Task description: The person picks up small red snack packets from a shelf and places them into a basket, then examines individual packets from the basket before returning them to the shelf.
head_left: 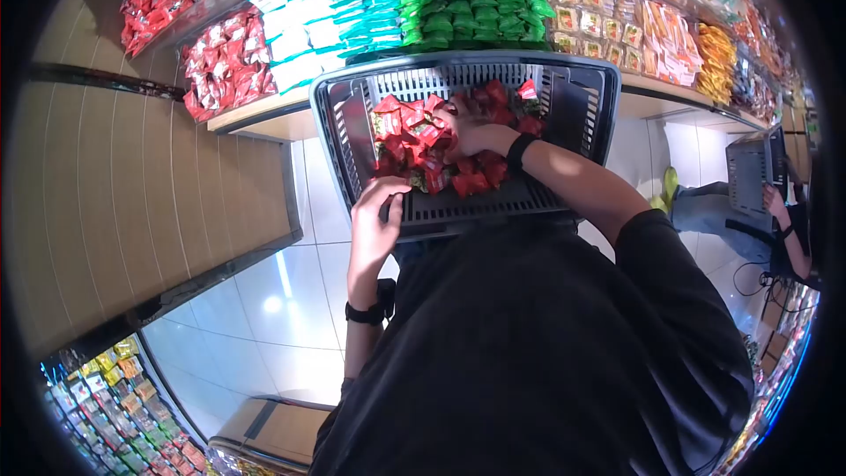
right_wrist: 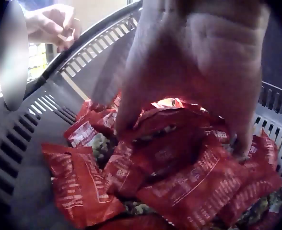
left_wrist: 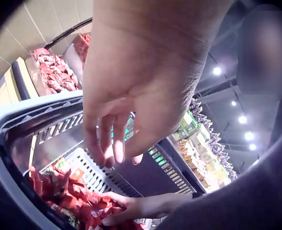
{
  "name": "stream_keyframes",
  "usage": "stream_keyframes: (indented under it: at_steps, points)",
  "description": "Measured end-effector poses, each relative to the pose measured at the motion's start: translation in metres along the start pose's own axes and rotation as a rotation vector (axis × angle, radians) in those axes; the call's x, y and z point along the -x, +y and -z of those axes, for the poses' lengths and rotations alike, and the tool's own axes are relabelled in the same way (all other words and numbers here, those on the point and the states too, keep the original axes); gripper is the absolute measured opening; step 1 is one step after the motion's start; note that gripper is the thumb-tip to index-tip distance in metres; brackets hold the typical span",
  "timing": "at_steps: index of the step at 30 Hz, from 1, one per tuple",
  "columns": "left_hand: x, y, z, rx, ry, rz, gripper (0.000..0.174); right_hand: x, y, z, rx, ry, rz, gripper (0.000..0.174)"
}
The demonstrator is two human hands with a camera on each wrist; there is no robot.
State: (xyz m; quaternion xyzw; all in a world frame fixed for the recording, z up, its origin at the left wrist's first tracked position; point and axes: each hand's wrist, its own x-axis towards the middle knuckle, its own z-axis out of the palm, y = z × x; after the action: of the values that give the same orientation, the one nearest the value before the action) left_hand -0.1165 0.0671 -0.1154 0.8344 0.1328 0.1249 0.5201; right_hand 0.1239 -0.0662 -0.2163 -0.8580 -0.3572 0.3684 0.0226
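Note:
Inside a grey plastic shopping basket (head_left: 328,123) lies a loose pile of small red snack packets (right_wrist: 86,184), some with a clear window showing greenish pieces. My right hand (head_left: 480,137) reaches down into the pile. Its thumb and fingers curl round several red packets (right_wrist: 170,143), as the right wrist view shows from close up; the fingertips are partly hidden among them. Over the basket's near left edge hangs my left hand (head_left: 379,211), its fingers loosely bent and nothing in them. In the left wrist view those fingers (left_wrist: 105,143) dangle above the basket.
Beyond the basket runs a shelf with red packets (head_left: 229,66), teal packets (head_left: 361,4) and green packets (head_left: 476,0). A wooden-panelled counter (head_left: 159,176) stands at left. To the right, another person (head_left: 731,211) holds a grey basket (head_left: 749,172) on the tiled floor (head_left: 291,335).

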Motion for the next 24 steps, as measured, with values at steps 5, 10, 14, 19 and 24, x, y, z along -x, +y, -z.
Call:
stream_keyframes:
  at_steps: [5,10,14,19,24]
  points:
    - [-0.013,-0.018,-0.014,-0.048,-0.033,-0.086,0.020,0.000,-0.007,-0.018,0.004,0.113,-0.024,0.105]
    - [-0.022,-0.021,-0.017,0.056,0.081,0.047,0.021,0.016,0.004,-0.007,-0.131,0.179,0.010,0.083]
    - [-0.033,-0.015,-0.019,0.281,0.105,0.185,0.022,0.044,0.041,0.011,-0.603,0.434,0.152,0.070]
    - [-0.057,0.016,-0.035,1.119,-0.167,0.359,0.053,0.130,0.010,0.070,-1.573,0.052,0.391,0.052]
    - [-0.066,0.036,-0.072,1.224,-0.228,0.244,0.055,0.140,-0.009,0.056,-1.450,0.115,0.449,0.065]
